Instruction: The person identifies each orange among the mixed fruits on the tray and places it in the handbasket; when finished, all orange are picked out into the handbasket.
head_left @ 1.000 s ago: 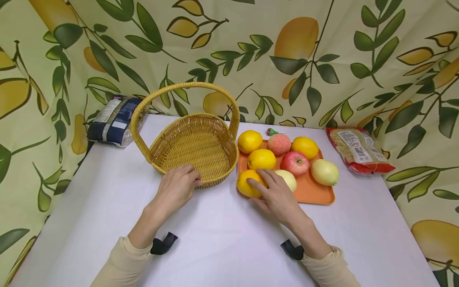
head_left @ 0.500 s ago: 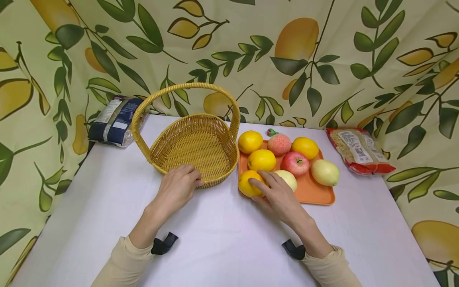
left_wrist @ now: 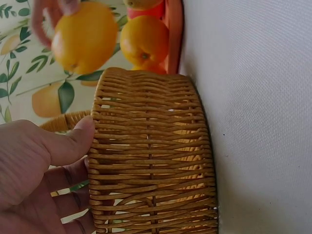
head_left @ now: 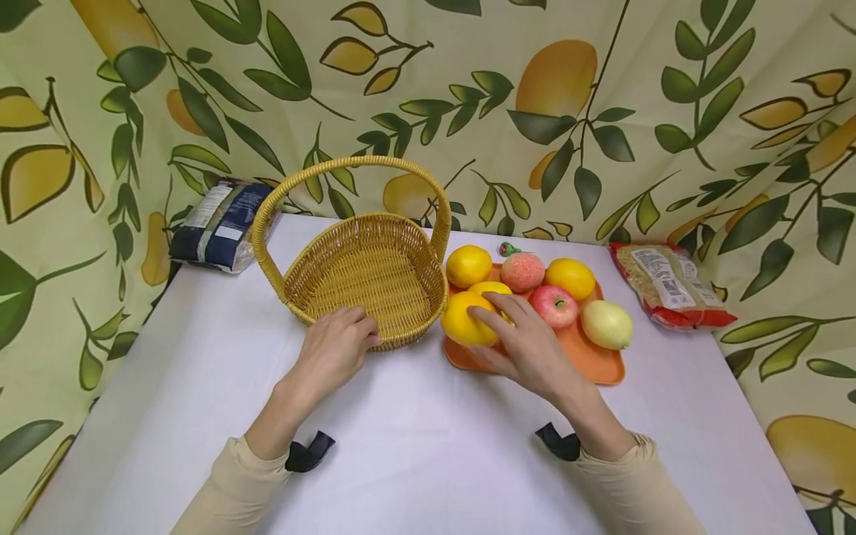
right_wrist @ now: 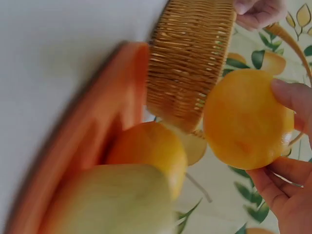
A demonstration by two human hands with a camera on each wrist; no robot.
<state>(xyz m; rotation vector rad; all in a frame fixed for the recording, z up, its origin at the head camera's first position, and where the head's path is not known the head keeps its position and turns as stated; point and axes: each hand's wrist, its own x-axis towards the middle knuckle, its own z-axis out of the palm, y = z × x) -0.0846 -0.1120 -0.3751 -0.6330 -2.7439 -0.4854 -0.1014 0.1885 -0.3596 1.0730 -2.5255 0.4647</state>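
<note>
A wicker basket (head_left: 364, 290) with a tall arched handle stands upright on the white table; nothing lies in it. My left hand (head_left: 337, 345) grips its near rim, thumb outside in the left wrist view. To its right, my right hand (head_left: 535, 345) holds an orange (right_wrist: 248, 119) between thumb and fingers, raised above the orange tray (head_left: 598, 364). On that tray sit a red apple (head_left: 553, 306), a pink round fruit (head_left: 523, 272), several yellow-orange fruits and a pale yellow fruit (head_left: 606, 325). Another pale fruit (right_wrist: 117, 200), hidden behind my right hand in the head view, shows in the right wrist view.
A dark blue bag (head_left: 221, 223) lies at the back left, and a red-edged clear bag (head_left: 672, 286) at the back right. A small green and red item (head_left: 508, 249) lies behind the tray. Patterned cloth hangs around the table.
My right hand has lifted the orange off the tray's near left corner, up and slightly away from me. The left hand stays on the basket rim. The head view has shifted slightly.
</note>
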